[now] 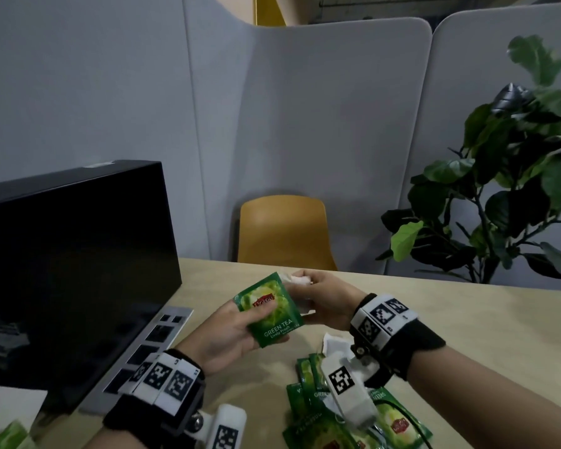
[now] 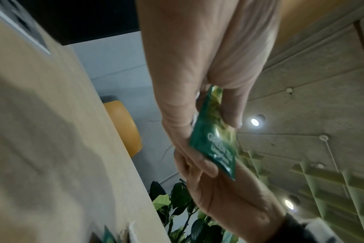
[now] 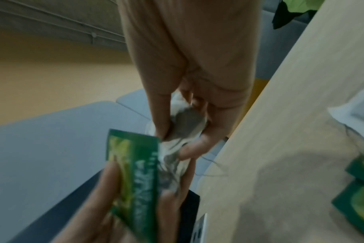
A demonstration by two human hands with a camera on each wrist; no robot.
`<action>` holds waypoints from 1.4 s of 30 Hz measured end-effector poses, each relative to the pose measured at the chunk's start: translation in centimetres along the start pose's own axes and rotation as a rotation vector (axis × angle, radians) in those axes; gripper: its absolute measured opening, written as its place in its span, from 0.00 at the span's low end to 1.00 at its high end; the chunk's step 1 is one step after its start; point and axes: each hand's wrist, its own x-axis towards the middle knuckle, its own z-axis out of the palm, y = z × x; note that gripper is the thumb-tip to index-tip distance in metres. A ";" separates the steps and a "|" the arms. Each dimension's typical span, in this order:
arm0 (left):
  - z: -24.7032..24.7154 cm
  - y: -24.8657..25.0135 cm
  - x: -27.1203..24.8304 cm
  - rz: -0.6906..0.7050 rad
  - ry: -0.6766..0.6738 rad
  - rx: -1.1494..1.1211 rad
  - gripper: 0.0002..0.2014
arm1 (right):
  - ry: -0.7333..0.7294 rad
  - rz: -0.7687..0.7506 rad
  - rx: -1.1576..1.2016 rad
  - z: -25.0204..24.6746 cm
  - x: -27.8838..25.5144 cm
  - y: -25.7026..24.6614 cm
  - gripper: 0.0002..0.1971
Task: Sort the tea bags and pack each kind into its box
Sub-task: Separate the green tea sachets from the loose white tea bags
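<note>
My left hand (image 1: 256,317) pinches a green Lipton green-tea sachet (image 1: 270,308) by thumb and fingers, held above the table. The left wrist view shows the same sachet (image 2: 215,139) edge-on in the left hand (image 2: 208,125). Close on its right, my right hand (image 1: 310,294) grips a bunch of unwrapped white tea bags (image 1: 300,280). In the right wrist view the right hand (image 3: 177,136) curls round these grey-white bags (image 3: 186,124), their strings hanging, next to the sachet (image 3: 135,171). Several more green sachets (image 1: 334,419) lie heaped under my right wrist. One bare tea bag (image 1: 336,345) lies beside them.
A big black box (image 1: 75,270) stands at the left on the wooden table (image 1: 467,319), with a silver strip of markers (image 1: 153,345) along its foot. Something green (image 1: 7,435) and a white object (image 1: 10,406) show at the bottom left corner. A yellow chair (image 1: 284,234) and a plant (image 1: 499,196) stand behind.
</note>
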 end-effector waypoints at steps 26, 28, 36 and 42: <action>2.5 -3.9 5.5 -0.064 -0.061 1.415 0.21 | -0.007 0.155 -1.357 -8.0 0.2 4.1 0.21; 4.2 -5.2 6.2 -0.163 -0.108 1.303 0.30 | -0.080 0.205 -1.310 -6.9 0.2 4.3 0.24; 5.7 -6.4 6.6 -0.309 -0.120 1.422 0.39 | -0.053 0.235 -1.191 -6.9 -2.3 4.9 0.33; 7.2 -6.0 5.8 -0.331 -0.127 1.491 0.29 | -0.110 0.185 -1.340 -6.5 -4.0 4.8 0.27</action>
